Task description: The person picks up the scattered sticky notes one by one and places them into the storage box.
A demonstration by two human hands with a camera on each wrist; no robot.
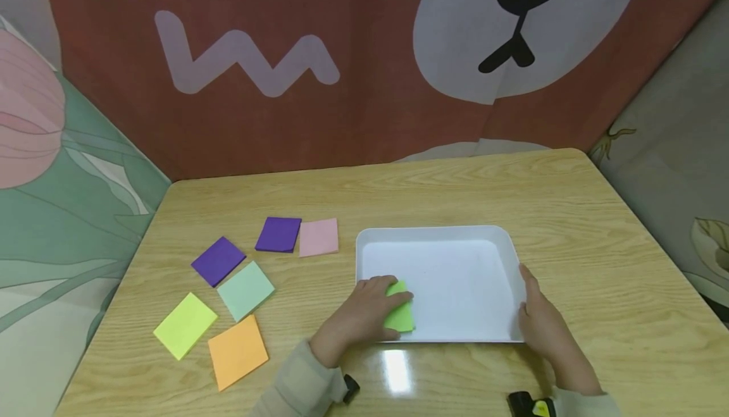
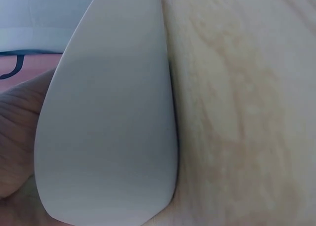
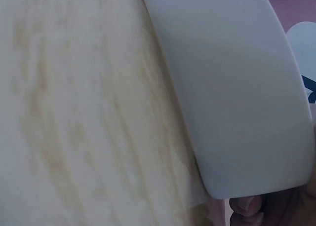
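Note:
A white tray (image 1: 455,284) lies on the table, its outer wall (image 2: 108,112) filling much of the left wrist view. At the tray's left front corner my left hand (image 1: 367,309) holds a green sticky note pad (image 1: 403,312) between fingers and thumb, low over the tray floor. The hand partly hides the pad. On the other side, my right hand (image 1: 543,325) grips the tray's right edge. In the right wrist view, curled fingers (image 3: 247,206) show beside the tray's corner; the rest of that hand is mostly hidden.
Left of the tray lie a pink pad (image 1: 319,237), two purple pads (image 1: 278,235), a mint pad (image 1: 246,291), a yellow-green pad (image 1: 185,326) and an orange pad (image 1: 238,352). The wooden table (image 1: 598,246) meets a patterned cloth backdrop (image 1: 364,88) at its far edge.

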